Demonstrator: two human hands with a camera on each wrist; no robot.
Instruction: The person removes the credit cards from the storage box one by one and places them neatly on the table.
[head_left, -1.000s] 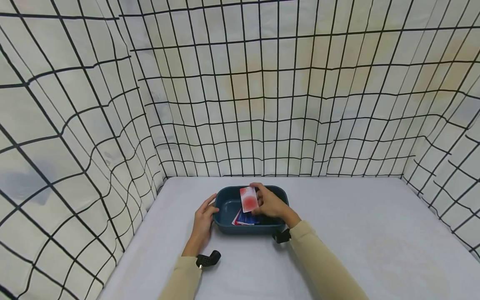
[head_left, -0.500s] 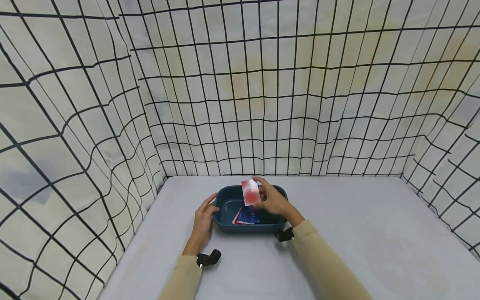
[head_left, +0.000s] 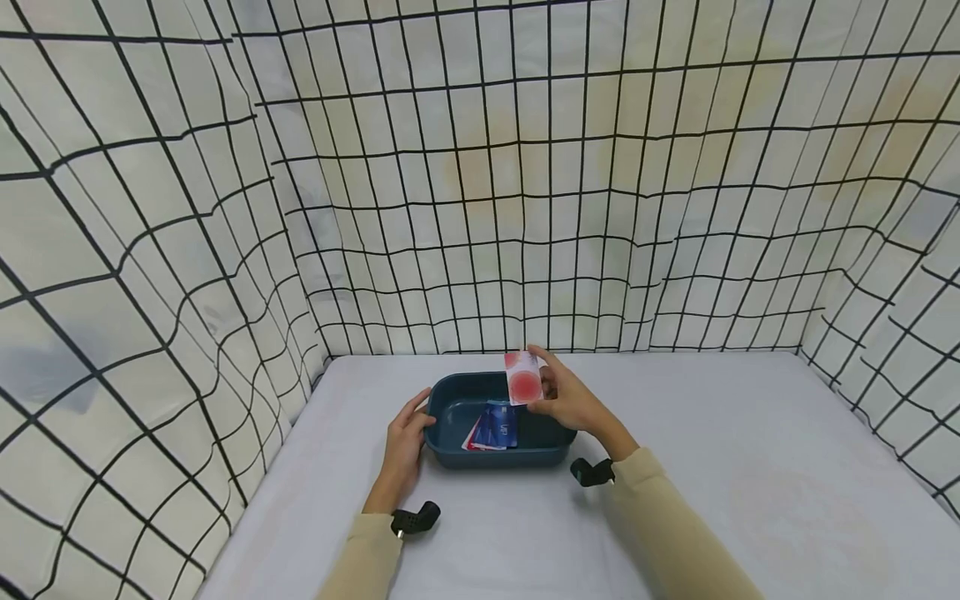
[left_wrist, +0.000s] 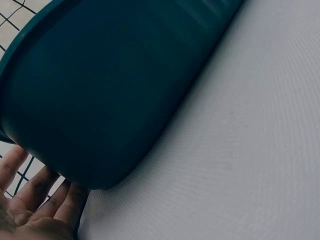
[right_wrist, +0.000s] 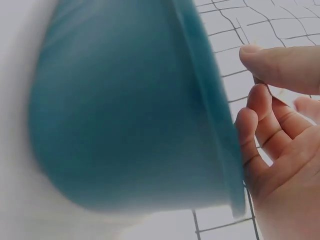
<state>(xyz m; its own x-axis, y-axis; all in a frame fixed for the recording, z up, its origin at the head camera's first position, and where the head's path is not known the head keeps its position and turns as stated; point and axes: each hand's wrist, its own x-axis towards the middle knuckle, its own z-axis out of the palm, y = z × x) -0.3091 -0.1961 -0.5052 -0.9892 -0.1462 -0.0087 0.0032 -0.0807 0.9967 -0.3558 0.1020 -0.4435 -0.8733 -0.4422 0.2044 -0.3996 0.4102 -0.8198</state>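
A blue-green plastic basin [head_left: 491, 458] stands on the table. At its left end my left hand [head_left: 405, 442] grips it, thumb over the rim and fingers against the outer wall, seen also in the left wrist view. My right hand [head_left: 573, 398] pinches a red-and-white card [head_left: 523, 379] between thumb and fingers, upright above the basin's back right part. Several cards lie overlapping in the basin, a blue card [head_left: 504, 423] with white letters on top and red and white edges showing at the left. In the right wrist view only a thin edge of the held card shows.
White cloth covers the table [head_left: 712, 467]. Behind it and along both sides stand white sheets with a black net [head_left: 480, 250]. A black wrist camera [head_left: 416, 518] is strapped on the left wrist, another [head_left: 592, 472] on the right.
My right hand has lifted the red-and-white card up and to the right, away from the cards in the basin, uncovering more of the blue card. The left hand stays at the rim.
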